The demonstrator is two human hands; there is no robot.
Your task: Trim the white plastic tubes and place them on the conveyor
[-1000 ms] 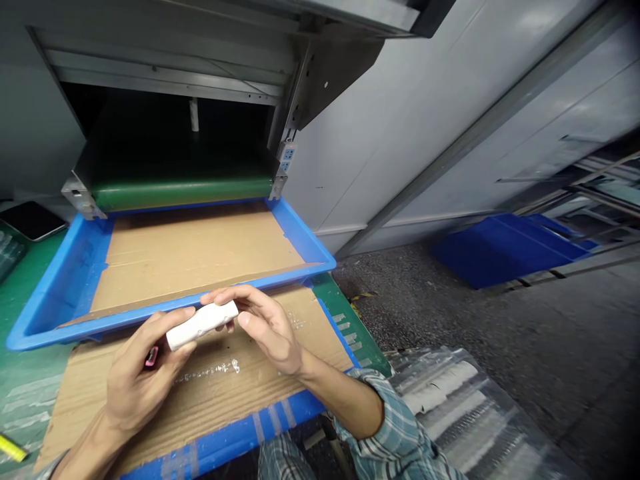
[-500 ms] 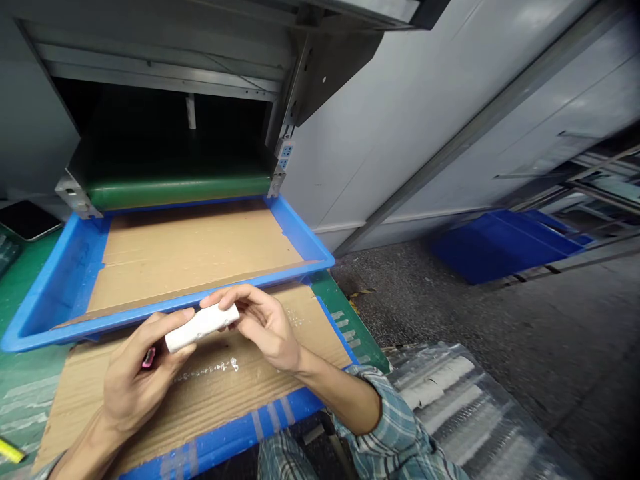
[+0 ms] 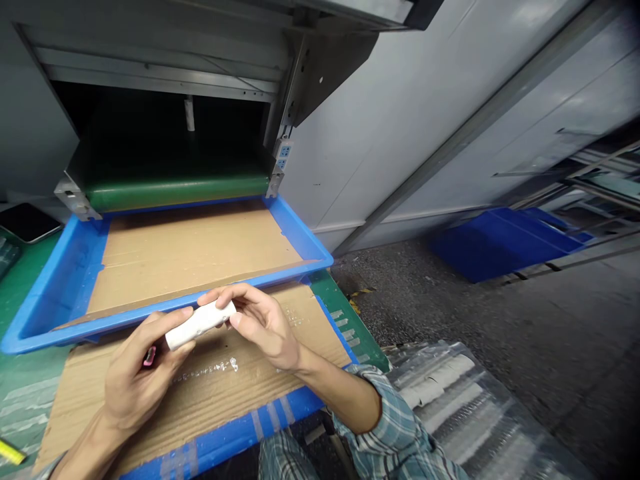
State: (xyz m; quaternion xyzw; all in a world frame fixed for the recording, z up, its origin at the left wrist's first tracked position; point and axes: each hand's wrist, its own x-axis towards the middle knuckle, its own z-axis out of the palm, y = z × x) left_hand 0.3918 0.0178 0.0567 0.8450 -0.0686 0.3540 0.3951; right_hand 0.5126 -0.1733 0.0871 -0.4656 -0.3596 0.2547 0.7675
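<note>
A small white oblong part (image 3: pixel 198 324) is held between both hands above a cardboard sheet (image 3: pixel 215 387). My left hand (image 3: pixel 137 377) grips its lower left end with thumb and fingers, and a small pink object (image 3: pixel 149 358) is tucked in the same hand. My right hand (image 3: pixel 260 327) pinches the part's right end with its fingertips. Both hands are closed on the part. White scraps (image 3: pixel 210 369) lie on the cardboard just below it.
A blue tray (image 3: pixel 55 293) lined with cardboard sits beyond the hands, under a green conveyor roller (image 3: pixel 175 190) at a machine opening. A dark tablet (image 3: pixel 27 222) lies at far left. Clear plastic trays (image 3: pixel 450 400) are stacked at lower right, blue bins (image 3: pixel 500 243) on the floor.
The hands have shifted slightly left and up with the white part; the grip is unchanged.
</note>
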